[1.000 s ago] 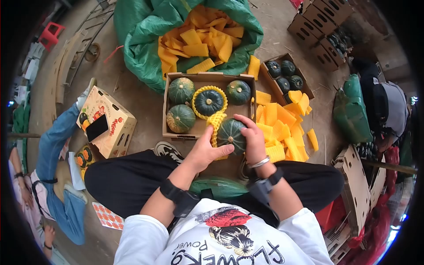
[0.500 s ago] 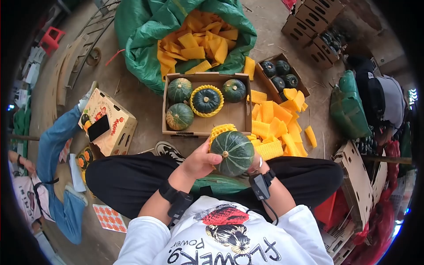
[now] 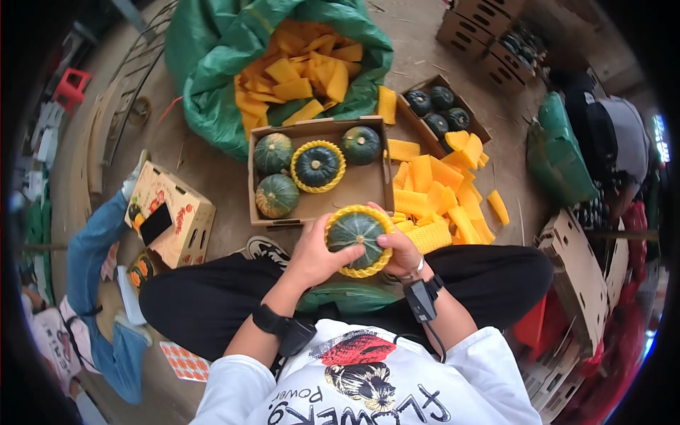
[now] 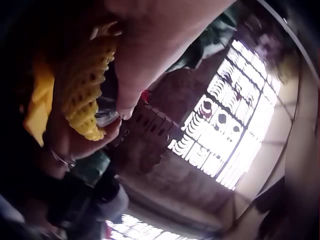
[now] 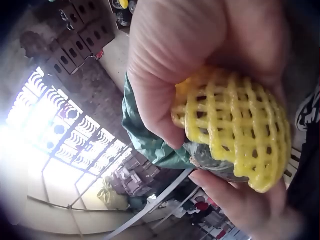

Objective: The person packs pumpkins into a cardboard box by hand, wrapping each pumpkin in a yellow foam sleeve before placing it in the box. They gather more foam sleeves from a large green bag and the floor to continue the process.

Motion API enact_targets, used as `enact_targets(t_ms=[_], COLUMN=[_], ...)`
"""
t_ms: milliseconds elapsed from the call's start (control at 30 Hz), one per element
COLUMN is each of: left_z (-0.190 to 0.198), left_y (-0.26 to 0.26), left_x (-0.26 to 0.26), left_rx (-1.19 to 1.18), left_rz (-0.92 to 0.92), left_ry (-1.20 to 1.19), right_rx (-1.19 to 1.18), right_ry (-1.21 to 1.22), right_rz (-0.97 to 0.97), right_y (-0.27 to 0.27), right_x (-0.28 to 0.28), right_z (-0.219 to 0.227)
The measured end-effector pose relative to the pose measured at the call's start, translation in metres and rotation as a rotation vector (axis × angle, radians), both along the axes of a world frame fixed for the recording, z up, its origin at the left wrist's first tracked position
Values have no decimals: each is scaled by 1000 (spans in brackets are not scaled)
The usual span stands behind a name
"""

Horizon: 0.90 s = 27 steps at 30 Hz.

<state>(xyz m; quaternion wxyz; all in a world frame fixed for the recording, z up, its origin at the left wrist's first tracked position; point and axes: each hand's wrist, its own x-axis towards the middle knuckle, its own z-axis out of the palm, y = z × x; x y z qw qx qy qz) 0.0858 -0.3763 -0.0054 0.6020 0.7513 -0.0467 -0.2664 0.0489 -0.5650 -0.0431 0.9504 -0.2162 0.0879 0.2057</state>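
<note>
In front of the lap, a green pumpkin (image 3: 347, 230) sits in a yellow foam net (image 3: 365, 270), which rings it and leaves the top bare. My left hand (image 3: 314, 253) grips its left side, with the thumb over the top. From the other side my right hand (image 3: 401, 253) holds it, thumb near the net's edge. The right wrist view shows the foam net (image 5: 235, 120) stretched over the pumpkin's side between both hands. Just beyond stands a cardboard box (image 3: 354, 202) with several pumpkins, one of them netted (image 3: 316, 167).
A green sack (image 3: 209, 92) full of yellow foam nets stands behind the box. Loose foam nets (image 3: 439, 191) lie on the floor at right, beside another box of pumpkins (image 3: 460, 119). At left, a phone (image 3: 156, 224) rests on a printed carton (image 3: 188, 202).
The foam net, earlier bunched at the pumpkin's far left side, now rings the pumpkin. The hands have drawn it closer to the body and turned it, and both thumbs now lie on top.
</note>
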Motion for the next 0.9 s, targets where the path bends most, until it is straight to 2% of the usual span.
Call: enact_targets(t_ms=[33, 67, 100, 167, 233, 267, 300, 367, 400, 467, 500, 567, 600, 633, 700, 800, 833, 900], left_z=[11, 25, 27, 28, 6, -10, -17, -41, -46, -59, -64, -65, -65, -65, -62, -45, -46, -50], left_y=[-1, -3, -8, -18, -24, -29, -38, -58, -67, -86, -94, -101, -99, -95, -91, -91, -88, -76], left_x=[2, 9, 16, 19, 46, 61, 72, 93, 93, 88, 82, 77, 77, 82, 85, 71, 70, 58], left_rx=[596, 621, 617, 409, 260, 165, 114, 165, 159, 634, 872, 962, 962, 878, 801, 1008, 1014, 711], left_rz=[-153, -194, -207, -569, -438, -348, -247, -218, -226, -299, -372, -353, -362, -428, -483, -521, -505, -301], left_ry=[-606, -758, -771, -616, -557, -509, -348, -292, -292, -644, -723, -713, -709, -634, -559, -736, -734, -903], right_rx=[5, -49, -64, -154, -477, -730, -980, -1638, -1644, -2050, -2055, -1967, -1944, -1904, -2217, -2188, -2193, -2145], right_ry=[19, 8, -21, -118, 31, 132, 239, 47, 56, -68, -56, -17, -133, -289, -252, -292, -311, -225], right_rz=[29, 73, 130, 125, 51, -108, -271, -290, -296, -20, -12, 469, 862, 1214, 1145, 1064, 1067, 957], right_y=[-1, -2, 0, 2, -21, -33, -43, -68, -75, -93, -97, -95, -96, -87, -67, -72, -80, -92], right_x=[1, 5, 12, 21, 34, 43, 48, 51, 54, 58, 64, 76, 75, 69, 43, 42, 52, 62], right_z=[-6, -10, -11, -16, -16, -19, -25, -42, -47, -58, -58, -55, -92, -88, -79, -106, -96, -71])
